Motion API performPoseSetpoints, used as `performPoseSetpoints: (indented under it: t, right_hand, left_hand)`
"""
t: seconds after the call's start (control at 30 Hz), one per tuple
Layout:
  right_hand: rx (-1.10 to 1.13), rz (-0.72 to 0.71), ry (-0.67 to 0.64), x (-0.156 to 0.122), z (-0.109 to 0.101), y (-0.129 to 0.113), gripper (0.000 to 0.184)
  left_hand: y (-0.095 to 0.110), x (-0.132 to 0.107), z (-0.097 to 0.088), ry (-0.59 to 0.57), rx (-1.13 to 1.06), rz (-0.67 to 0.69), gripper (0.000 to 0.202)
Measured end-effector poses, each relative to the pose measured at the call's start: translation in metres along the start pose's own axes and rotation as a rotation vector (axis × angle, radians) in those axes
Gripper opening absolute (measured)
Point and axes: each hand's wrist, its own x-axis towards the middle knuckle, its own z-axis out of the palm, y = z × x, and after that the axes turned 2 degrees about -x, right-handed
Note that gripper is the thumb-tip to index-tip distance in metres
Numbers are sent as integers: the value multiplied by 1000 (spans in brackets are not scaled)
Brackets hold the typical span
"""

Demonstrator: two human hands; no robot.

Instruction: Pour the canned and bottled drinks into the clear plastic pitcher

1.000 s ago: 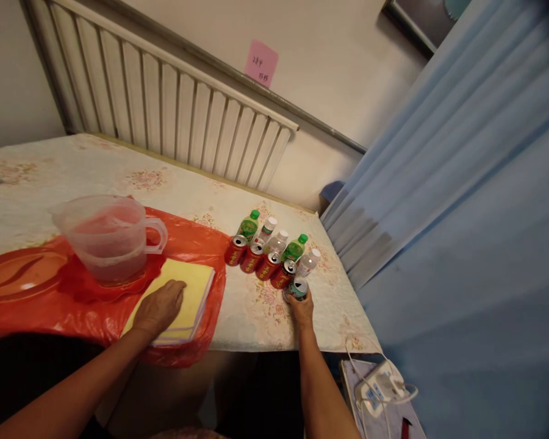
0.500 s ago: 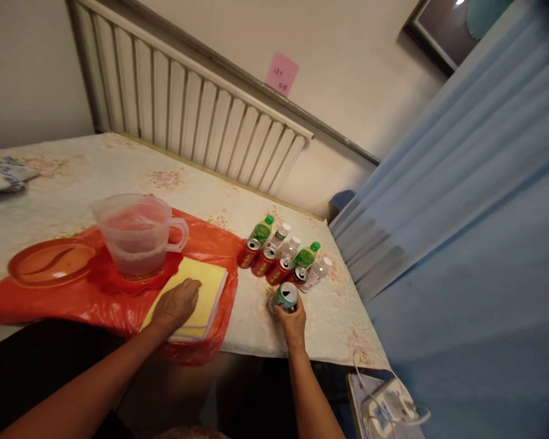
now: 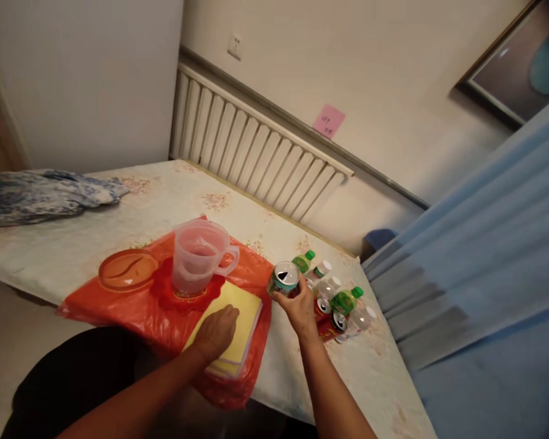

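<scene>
**Right hand on opened teal-and-silver can; left hand on yellow stack**

From my remote station, head view: the drink can (image 3: 284, 278) sits at the right edge of the red plastic sheet (image 3: 135, 314), just left of the grouped drinks. The right hand (image 3: 302, 310) is clamped on it, thumb at the near side, fingers around the right side, forearm rising from the lower right. The can is roughly upright, with a silver lid, a dark opening and a teal band below the rim. Its base is hidden; I cannot tell whether it touches the tablecloth (image 3: 332, 390).

The left hand (image 3: 217, 333) lies palm down on the yellow stack (image 3: 247, 305), fingers together and loosely curled; I cannot tell if they pinch anything.

Beside the stack: a translucent measuring jug (image 3: 196, 259) and an orange-red oval lid (image 3: 128, 271). Right of the can: red cans (image 3: 332, 328) and green-capped bottles (image 3: 346, 300). Behind: a white radiator (image 3: 256, 149).
</scene>
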Motion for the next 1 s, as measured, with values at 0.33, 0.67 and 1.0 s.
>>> performPoseSetpoints:
  t: [0.33, 0.67, 1.0]
  right_hand:
    - [-230, -393, -147, 72, 51, -53, 58]
    - [-512, -795, -248, 100, 87, -73, 62]
    - [-713, -1043, -269, 116, 92, -91, 62]
  left_hand:
    - [-1, 8, 0, -96, -4, 39, 31]
    - [-6, 8, -7, -137, -131, 112, 31]
    - [-4, 6, -24, -210, -177, 80, 35]
